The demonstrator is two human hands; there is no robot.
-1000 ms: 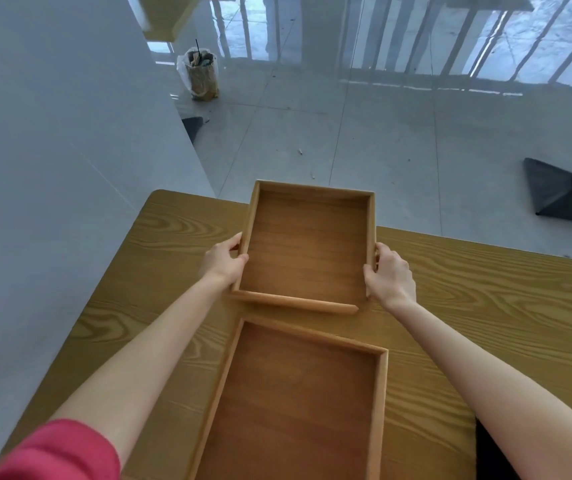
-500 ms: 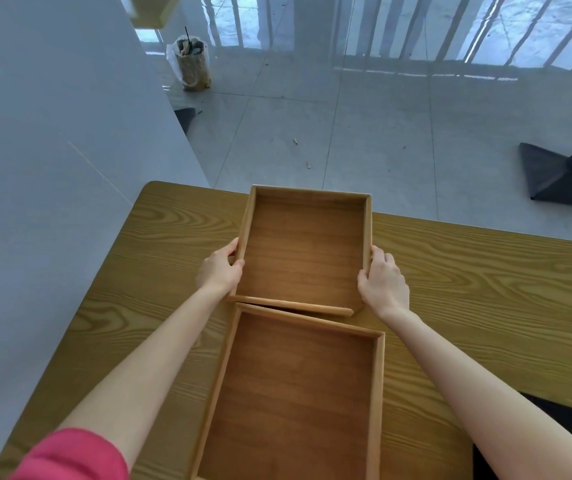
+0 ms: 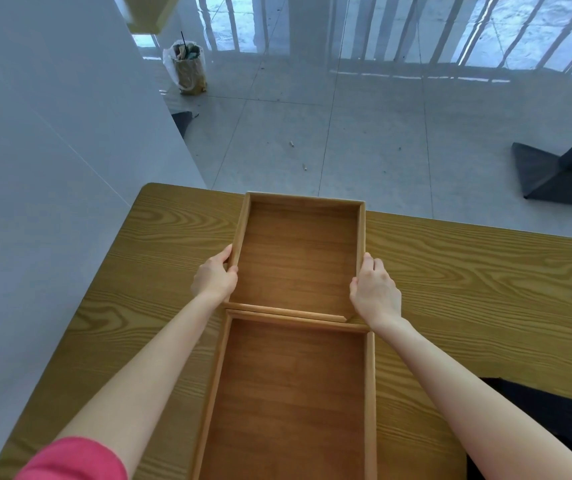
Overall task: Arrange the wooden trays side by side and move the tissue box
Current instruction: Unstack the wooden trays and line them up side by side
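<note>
On the worktop [image 3: 468, 289], oak-grain, set against a pale wall [image 3: 52, 168]: far tray [image 3: 298, 258], empty, its near wall touching the near tray [image 3: 291, 393]. Left hand [image 3: 213, 277] closed on the far tray's left wall; right hand [image 3: 376, 292] closed on its right wall. Beyond the far tray: grey tiled floor [image 3: 364, 133], railing reflections, lined bin [image 3: 187, 69], dark stand base [image 3: 551, 174].

Between the left hand [image 3: 214, 279] and right hand [image 3: 376, 293], the reddish-brown wooden tray [image 3: 299, 258] looks smooth and matt, like its twin nearer tray [image 3: 291, 403]. Beneath, the yellow-brown counter [image 3: 485, 289] shows bold grain. Beyond, the grey tiled floor [image 3: 364, 133] shines glossy.
</note>
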